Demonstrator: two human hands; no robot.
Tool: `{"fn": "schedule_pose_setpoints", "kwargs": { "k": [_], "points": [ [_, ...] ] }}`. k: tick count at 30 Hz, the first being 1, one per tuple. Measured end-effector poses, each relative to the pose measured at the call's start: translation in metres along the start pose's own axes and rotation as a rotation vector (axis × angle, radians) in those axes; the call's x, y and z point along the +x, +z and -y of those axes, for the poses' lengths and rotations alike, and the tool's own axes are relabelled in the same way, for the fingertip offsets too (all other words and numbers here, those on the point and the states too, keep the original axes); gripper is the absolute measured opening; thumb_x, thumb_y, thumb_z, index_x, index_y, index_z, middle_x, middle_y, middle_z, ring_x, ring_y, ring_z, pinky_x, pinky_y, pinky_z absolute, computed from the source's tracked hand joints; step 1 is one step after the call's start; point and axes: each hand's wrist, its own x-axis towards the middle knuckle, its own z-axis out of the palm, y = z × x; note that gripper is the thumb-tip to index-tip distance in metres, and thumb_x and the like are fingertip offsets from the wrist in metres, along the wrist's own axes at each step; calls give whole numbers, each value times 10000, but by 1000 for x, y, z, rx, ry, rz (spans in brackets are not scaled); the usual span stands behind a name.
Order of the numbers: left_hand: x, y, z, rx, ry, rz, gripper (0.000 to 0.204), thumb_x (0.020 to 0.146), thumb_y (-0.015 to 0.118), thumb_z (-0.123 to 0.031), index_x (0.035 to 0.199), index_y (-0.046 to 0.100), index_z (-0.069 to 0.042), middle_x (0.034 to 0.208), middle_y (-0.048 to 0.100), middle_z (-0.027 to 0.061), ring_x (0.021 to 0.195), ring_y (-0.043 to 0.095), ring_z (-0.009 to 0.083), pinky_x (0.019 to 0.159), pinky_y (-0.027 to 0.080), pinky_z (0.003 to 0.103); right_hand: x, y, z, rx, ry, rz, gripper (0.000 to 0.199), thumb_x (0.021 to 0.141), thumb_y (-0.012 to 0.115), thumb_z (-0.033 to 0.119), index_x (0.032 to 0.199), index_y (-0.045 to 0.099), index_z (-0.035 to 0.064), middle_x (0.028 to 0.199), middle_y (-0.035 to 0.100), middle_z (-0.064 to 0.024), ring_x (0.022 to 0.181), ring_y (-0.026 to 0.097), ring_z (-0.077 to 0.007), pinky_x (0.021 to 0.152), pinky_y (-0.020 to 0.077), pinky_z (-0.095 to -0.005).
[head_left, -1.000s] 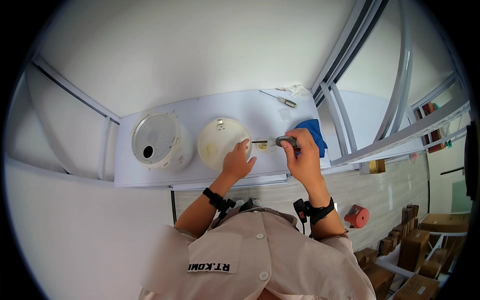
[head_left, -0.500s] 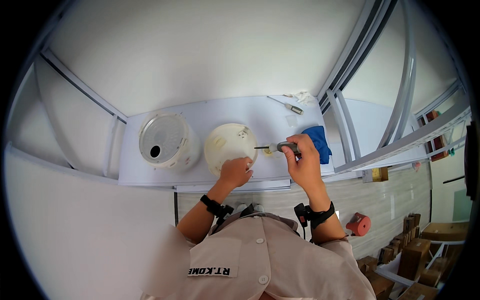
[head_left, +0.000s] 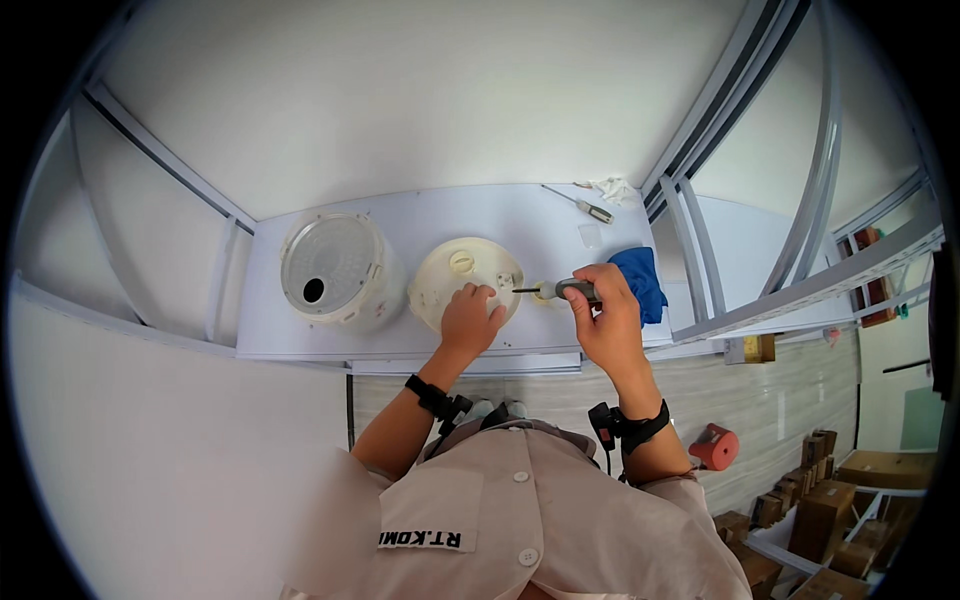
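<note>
A cream round lid (head_left: 437, 268) lies on the white table, with a raised yellowish cap (head_left: 462, 262) and a small holed fitting (head_left: 505, 281) on its face. My left hand (head_left: 470, 322) rests over its near part, fingers apart, gripping nothing that I can see. My right hand (head_left: 612, 318) is wrapped round the grey handle of a screwdriver (head_left: 562, 291). Its dark shaft points left, with the tip over the lid's right edge, close to the fitting; whether it touches is unclear. Partly behind the screwdriver is a small yellowish ring (head_left: 540, 299).
A white bucket (head_left: 380, 290) with a dark hole in its top stands left of the lid. At the far right lie a second screwdriver (head_left: 592, 210), a small clear piece (head_left: 590, 236) and crumpled white material (head_left: 612, 190). A blue cloth (head_left: 640, 283) sits beyond my right hand.
The lid has turned clockwise, its cap and fitting shifting round. My left hand has moved farther over the lid. My right hand keeps the screwdriver in nearly the same place.
</note>
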Motion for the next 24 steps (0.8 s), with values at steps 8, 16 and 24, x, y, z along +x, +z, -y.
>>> {"fn": "schedule_pose_setpoints", "kwargs": {
  "k": [8,16,24],
  "points": [
    [7,25,8,135,59,-27,628,903,773,-378,1438,624,-85,1413,582,113,1244,543,347,1005,507,492,-5,-2,2,-21,2,18,208,937,770,13,1115,663,10,1074,682,-148,825,737,-293,670,613,-341],
    [-1,12,-2,193,19,109,644,896,768,-450,1439,656,-123,1342,560,91,1215,514,332,993,458,521,-7,-2,-1,-23,9,14,197,939,767,18,1107,664,3,1063,679,-150,827,728,-301,675,614,-344],
    [-14,25,3,130,14,60,560,891,758,-462,1369,716,-172,1310,569,87,1223,501,335,1035,381,532,-9,19,-8,12,-4,75,195,937,766,27,1108,673,11,1062,685,-155,811,728,-321,665,595,-370]
  ]
}}
